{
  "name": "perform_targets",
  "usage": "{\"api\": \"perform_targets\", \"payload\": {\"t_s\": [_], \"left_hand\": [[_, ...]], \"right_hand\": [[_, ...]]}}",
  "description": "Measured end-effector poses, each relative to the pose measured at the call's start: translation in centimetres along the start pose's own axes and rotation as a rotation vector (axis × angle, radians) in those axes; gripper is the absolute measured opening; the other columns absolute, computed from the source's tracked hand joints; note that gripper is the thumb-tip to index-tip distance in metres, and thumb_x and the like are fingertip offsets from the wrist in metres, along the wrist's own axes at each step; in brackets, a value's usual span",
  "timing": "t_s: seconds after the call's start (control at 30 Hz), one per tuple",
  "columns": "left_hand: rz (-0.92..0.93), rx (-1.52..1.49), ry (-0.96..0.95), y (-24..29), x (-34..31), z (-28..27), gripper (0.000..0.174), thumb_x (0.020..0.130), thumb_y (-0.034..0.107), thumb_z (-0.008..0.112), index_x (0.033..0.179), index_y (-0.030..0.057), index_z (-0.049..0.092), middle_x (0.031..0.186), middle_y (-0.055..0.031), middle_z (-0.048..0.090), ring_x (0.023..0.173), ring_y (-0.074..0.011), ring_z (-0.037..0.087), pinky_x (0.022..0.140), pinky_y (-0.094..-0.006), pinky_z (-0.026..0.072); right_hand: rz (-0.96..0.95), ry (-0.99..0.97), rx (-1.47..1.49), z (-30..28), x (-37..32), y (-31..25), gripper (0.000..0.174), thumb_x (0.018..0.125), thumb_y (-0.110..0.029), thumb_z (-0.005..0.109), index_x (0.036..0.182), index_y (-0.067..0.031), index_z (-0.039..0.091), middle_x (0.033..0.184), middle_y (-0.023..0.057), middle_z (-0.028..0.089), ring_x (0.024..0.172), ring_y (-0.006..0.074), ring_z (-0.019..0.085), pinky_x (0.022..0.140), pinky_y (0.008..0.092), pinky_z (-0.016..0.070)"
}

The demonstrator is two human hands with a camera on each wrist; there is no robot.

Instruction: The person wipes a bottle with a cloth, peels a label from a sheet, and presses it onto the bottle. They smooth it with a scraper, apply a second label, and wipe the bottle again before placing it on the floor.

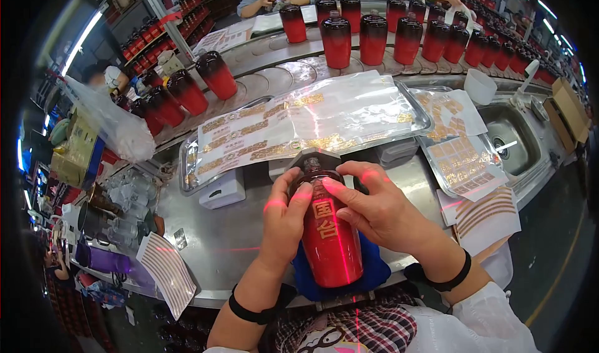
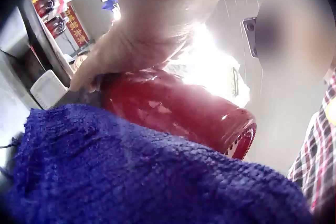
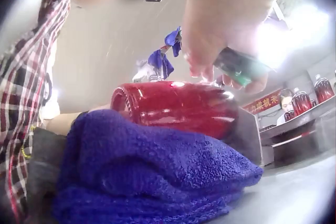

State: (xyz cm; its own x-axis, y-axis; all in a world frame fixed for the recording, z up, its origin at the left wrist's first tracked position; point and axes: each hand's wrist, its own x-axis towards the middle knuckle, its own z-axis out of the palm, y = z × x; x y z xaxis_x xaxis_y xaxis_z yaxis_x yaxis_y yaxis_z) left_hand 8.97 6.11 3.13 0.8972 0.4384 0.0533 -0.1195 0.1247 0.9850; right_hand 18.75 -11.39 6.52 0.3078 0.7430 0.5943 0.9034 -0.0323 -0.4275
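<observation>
A red glass bottle with a dark shoulder lies on a folded blue towel, its neck pointing away from me. Gold characters run down its upper side. My left hand grips the bottle near the shoulder, thumb along the top beside the characters. From the other side, my right hand touches the upper characters with its fingertips. In the right wrist view its fingers curl round a dark piece with a green end, whose kind cannot be made out. A dark grey support stands at the neck end.
Decal sheets cover a metal tray beyond the bottle. More sheets lie at the right, beside a sink. Red bottles line the conveyor behind. A striped sheet and glassware are at the left.
</observation>
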Motion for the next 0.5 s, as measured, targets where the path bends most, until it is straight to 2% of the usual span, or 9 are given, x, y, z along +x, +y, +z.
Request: {"api": "perform_targets", "payload": {"t_s": [0.37, 0.5], "left_hand": [[-0.023, 0.008, -0.024, 0.18, -0.12, 0.19, 0.053, 0.099, 0.020, 0.057, 0.139, -0.0099, 0.039, 0.130, -0.0179, 0.055, 0.117, -0.0196, 0.054, 0.100, -0.0312, 0.0441], [-0.033, -0.029, -0.032, 0.17, -0.13, 0.13, 0.055, 0.099, 0.021, 0.058, 0.139, -0.0099, 0.038, 0.130, -0.0175, 0.055, 0.118, -0.0195, 0.054, 0.101, -0.0314, 0.0433]], "right_hand": [[0.016, -0.020, 0.010, 0.16, 0.04, 0.24, 0.047, 0.081, -0.013, 0.074, 0.125, -0.0057, 0.062, 0.119, 0.0193, 0.053, 0.109, 0.0380, 0.054, 0.091, 0.0435, 0.0500], [0.021, 0.002, -0.009, -0.08, -0.04, 0.30, 0.049, 0.082, -0.007, 0.070, 0.129, -0.0040, 0.058, 0.120, 0.0212, 0.055, 0.106, 0.0412, 0.058, 0.090, 0.0442, 0.0512]]}}
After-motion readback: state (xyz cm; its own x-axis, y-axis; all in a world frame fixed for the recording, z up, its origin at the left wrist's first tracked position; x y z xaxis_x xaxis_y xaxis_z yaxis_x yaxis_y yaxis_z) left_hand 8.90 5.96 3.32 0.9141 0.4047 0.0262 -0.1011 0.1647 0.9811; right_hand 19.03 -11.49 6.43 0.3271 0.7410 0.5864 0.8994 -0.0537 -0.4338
